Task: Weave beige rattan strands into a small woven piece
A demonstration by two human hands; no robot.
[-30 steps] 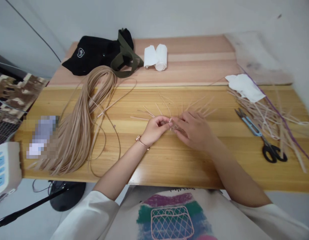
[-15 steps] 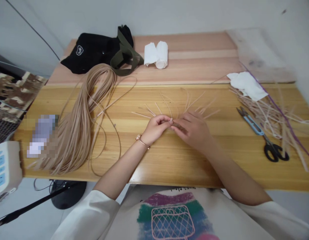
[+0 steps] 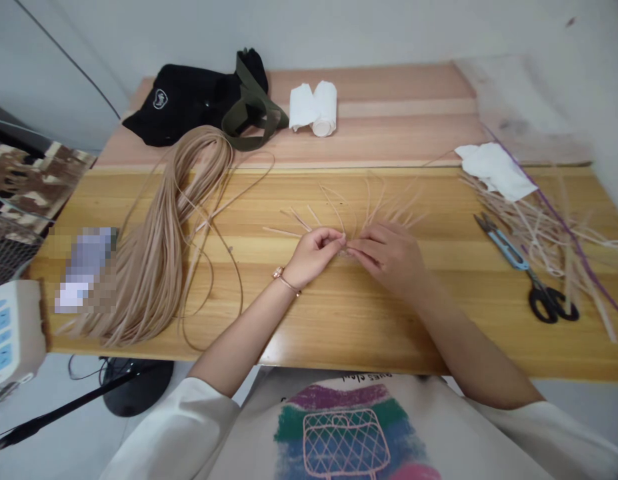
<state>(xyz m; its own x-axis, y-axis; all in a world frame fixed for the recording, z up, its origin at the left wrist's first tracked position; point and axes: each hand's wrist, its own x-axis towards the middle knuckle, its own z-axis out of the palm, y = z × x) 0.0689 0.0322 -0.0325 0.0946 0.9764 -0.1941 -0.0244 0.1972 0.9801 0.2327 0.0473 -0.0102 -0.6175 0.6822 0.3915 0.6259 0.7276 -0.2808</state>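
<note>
My left hand (image 3: 316,255) is closed in a pinch at the middle of the desk, thumb against fingertips. Between its fingers is the edge of a small weaving of thin tan rattan-like strips (image 3: 283,232), whose loose ends fan out beyond both hands. Close by on the right, my right hand (image 3: 391,257) is also closed, its thumb and forefinger pinching the same work near the left fingertips. The fingers hide most of the woven part. Strips on the right side are blurred.
A thick hank of tan strips (image 3: 163,247) lies to the left beside a blurred-out object (image 3: 86,267). On the right are blue-and-black scissors (image 3: 513,253), loose strips (image 3: 519,213) and a crumpled tissue (image 3: 493,170). Behind sit a black bag (image 3: 189,103) and a paper roll (image 3: 323,110).
My right hand has turned and its fingers have drawn together into a pinch. The brown woven band seen beneath its thumb is now hidden. The right-hand strips have shifted; my left hand stays put.
</note>
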